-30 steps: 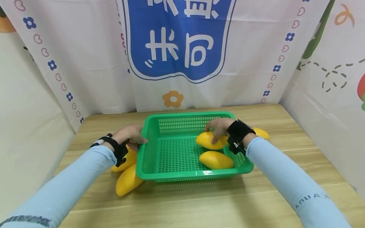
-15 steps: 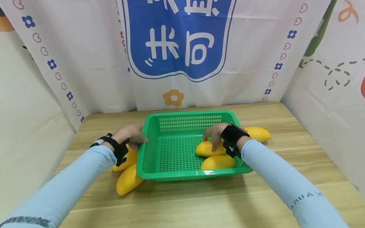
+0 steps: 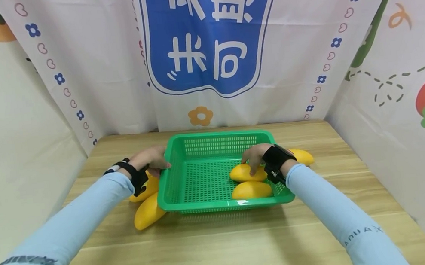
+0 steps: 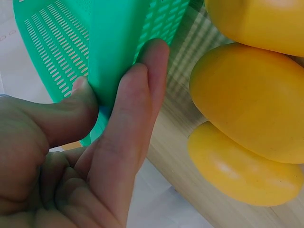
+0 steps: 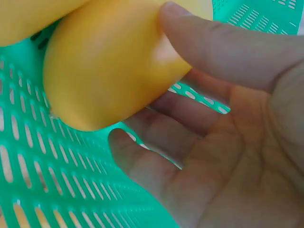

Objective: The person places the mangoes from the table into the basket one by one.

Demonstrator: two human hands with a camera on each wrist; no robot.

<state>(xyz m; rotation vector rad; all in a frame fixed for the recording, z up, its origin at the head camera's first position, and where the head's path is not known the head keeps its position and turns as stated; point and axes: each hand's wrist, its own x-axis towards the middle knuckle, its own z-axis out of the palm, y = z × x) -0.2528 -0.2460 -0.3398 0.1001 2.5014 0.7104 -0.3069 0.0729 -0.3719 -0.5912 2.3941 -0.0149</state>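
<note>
The left rim of a green basket (image 3: 206,180) is pinched by the left hand (image 3: 154,158). Inside, at right, a yellow mango (image 3: 241,173) is gripped by the right hand (image 3: 256,154), just beyond a nearer mango (image 3: 251,190). Outside, more mangoes (image 3: 149,212) are seen at left and right.

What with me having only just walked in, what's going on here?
A person's left grip pinches the side rim of the green basket, while the right grip holds one yellow fruit inside it. A second fruit lies beside that one. Outside, on the wooden table, lie more fruits at the left and another fruit at the right.
</note>
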